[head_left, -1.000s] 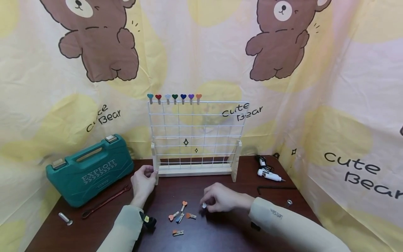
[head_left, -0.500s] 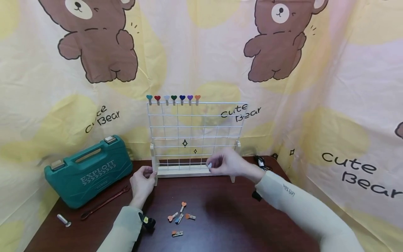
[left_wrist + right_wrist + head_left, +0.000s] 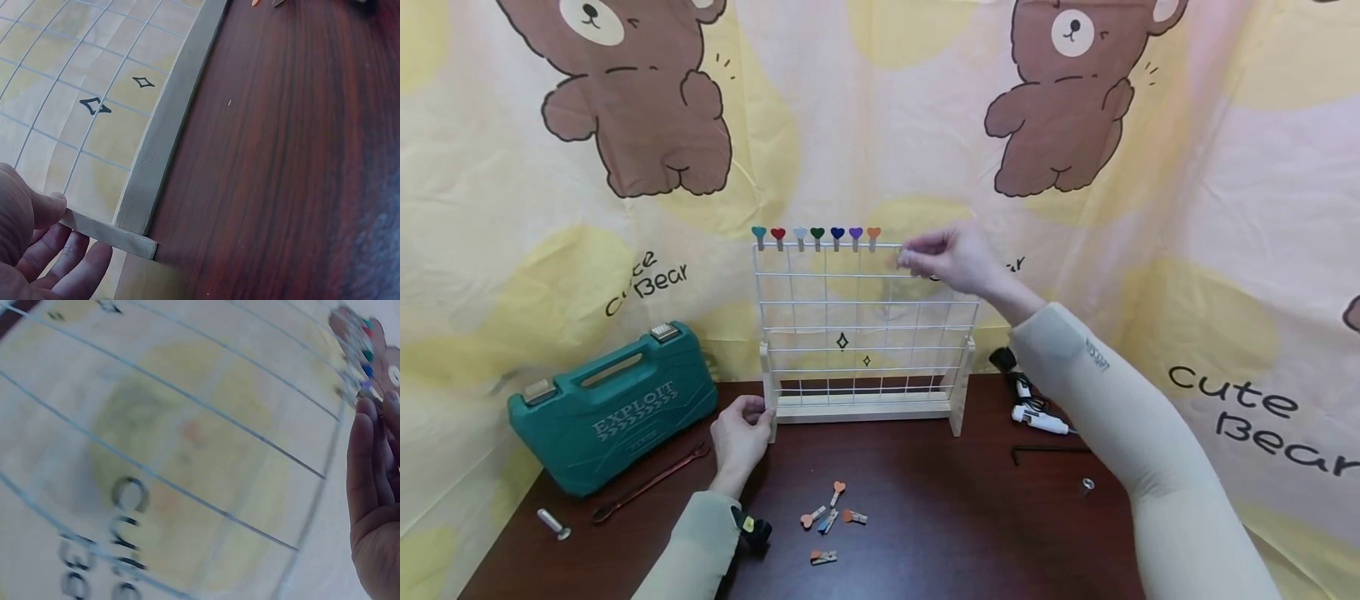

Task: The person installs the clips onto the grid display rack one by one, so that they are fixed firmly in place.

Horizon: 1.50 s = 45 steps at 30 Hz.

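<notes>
A white wire grid rack (image 3: 842, 302) stands upright in a wooden stand (image 3: 865, 410). Several heart-topped clothespins (image 3: 817, 237) line the left part of its top wire, the orange one (image 3: 873, 237) farthest right. My right hand (image 3: 951, 260) is raised in front of the top wire, right of that row. Its fingertips pinch a small pale clothespin (image 3: 902, 258), mostly hidden by the fingers; in the right wrist view the right hand (image 3: 378, 494) is partly cut off. My left hand (image 3: 741, 437) grips the stand's left foot (image 3: 112, 234), thumb on one side and fingers on the other.
Several loose heart clothespins (image 3: 829, 521) lie on the dark table (image 3: 970, 517). At left are a green tool case (image 3: 617, 408), a red wrench (image 3: 651, 483) and a bolt (image 3: 553, 523). At right lie a white glue gun (image 3: 1039, 418), a black hex key (image 3: 1048, 450) and a small metal piece (image 3: 1087, 484).
My right hand has carried the pale clothespin up from the table, past the rack's lower part, to its top wire. The left hand has stayed on the stand.
</notes>
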Each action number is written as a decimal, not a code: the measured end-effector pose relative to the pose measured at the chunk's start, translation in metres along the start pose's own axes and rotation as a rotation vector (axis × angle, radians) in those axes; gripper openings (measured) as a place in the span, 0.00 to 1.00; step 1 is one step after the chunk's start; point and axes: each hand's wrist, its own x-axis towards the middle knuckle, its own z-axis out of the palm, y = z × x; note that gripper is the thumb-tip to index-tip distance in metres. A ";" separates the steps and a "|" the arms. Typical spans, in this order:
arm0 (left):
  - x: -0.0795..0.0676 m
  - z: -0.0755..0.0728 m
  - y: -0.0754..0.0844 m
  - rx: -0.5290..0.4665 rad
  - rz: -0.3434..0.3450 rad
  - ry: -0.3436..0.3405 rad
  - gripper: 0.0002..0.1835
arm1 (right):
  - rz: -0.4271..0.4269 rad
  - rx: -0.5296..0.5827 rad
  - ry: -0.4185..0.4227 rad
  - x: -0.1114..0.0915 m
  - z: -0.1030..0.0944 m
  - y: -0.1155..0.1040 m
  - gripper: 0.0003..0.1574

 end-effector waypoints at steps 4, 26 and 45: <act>0.000 -0.001 0.001 0.000 0.005 0.001 0.08 | -0.026 -0.066 0.021 0.023 -0.009 -0.013 0.10; 0.000 0.001 -0.001 0.004 -0.019 -0.011 0.08 | -0.095 -0.298 0.153 0.018 0.011 -0.008 0.25; -0.001 0.000 0.003 0.004 -0.013 0.002 0.08 | -0.104 -0.164 -0.518 -0.141 0.190 0.084 0.03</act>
